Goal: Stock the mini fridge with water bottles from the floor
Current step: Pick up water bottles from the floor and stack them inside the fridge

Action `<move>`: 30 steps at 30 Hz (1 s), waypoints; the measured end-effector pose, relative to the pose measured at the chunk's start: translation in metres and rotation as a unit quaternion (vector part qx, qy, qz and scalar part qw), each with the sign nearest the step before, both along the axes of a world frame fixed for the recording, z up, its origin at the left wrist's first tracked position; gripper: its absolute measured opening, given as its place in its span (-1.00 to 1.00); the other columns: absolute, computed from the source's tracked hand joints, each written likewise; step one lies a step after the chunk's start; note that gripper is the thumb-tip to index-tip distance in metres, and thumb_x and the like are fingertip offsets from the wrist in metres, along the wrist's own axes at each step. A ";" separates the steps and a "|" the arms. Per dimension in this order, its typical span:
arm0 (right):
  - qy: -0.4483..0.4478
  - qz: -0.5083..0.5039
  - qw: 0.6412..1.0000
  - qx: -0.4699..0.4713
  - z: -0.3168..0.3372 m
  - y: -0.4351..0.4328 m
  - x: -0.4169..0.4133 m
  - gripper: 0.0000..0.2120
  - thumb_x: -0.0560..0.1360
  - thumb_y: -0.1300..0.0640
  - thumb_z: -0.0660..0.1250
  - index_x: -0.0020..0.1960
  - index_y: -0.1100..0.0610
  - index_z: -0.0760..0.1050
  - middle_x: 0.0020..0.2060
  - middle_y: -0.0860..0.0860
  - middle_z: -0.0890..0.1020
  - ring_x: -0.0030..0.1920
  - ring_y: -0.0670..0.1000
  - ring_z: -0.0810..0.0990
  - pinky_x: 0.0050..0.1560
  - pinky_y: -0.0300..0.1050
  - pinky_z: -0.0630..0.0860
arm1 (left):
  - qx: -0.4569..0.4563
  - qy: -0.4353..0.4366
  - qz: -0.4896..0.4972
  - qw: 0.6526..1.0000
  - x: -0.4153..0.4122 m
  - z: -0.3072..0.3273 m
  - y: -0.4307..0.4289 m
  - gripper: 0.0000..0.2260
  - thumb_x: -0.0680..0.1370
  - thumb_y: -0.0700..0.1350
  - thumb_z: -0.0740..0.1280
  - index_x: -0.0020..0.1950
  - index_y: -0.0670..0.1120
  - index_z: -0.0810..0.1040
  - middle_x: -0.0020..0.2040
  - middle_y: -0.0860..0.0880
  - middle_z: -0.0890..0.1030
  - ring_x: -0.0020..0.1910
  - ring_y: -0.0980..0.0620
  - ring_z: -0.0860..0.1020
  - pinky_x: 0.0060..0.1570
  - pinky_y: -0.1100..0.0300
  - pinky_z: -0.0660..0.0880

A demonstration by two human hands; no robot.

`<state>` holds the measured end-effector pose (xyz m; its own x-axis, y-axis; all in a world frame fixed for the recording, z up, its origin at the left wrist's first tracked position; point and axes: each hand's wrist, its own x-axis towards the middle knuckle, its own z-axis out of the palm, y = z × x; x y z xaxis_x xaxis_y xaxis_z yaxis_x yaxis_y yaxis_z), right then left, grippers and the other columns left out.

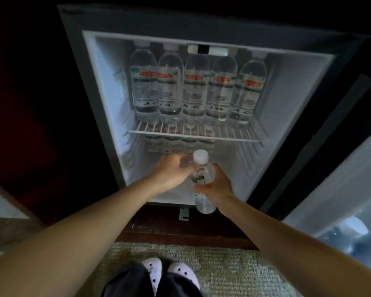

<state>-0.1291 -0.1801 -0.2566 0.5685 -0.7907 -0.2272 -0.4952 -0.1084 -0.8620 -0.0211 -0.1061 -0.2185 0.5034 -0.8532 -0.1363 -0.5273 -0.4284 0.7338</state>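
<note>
The mini fridge (107,99) stands open in front of me. Several water bottles (195,86) with red and green labels stand in a row on its wire shelf (234,137). More bottles (176,144) stand at the back of the lower compartment, partly hidden by the shelf. My right hand (217,185) grips a clear bottle with a white cap (201,168) upright at the fridge's lower opening. My left hand (172,170) reaches into the lower compartment just left of that bottle; its fingers are blurred and touch the bottle's upper part or a bottle behind it, which one I cannot tell.
The fridge door (330,168) hangs open to the right. A pack of bottles (351,234) lies on the floor at the lower right. My white shoes (169,273) stand on a woven rug (244,271). Dark cabinet wood surrounds the fridge.
</note>
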 end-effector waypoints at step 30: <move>0.001 -0.260 0.966 -0.013 -0.080 -0.155 0.084 -0.43 0.49 0.34 0.24 0.43 0.29 0.10 0.36 0.27 0.32 0.35 0.24 0.34 0.35 0.03 0.30 | -0.082 0.069 0.059 0.993 0.089 -0.077 -0.070 -0.52 0.44 -0.20 0.41 0.34 -0.07 0.41 0.28 -0.04 0.53 0.31 0.02 0.45 0.16 0.36 0.35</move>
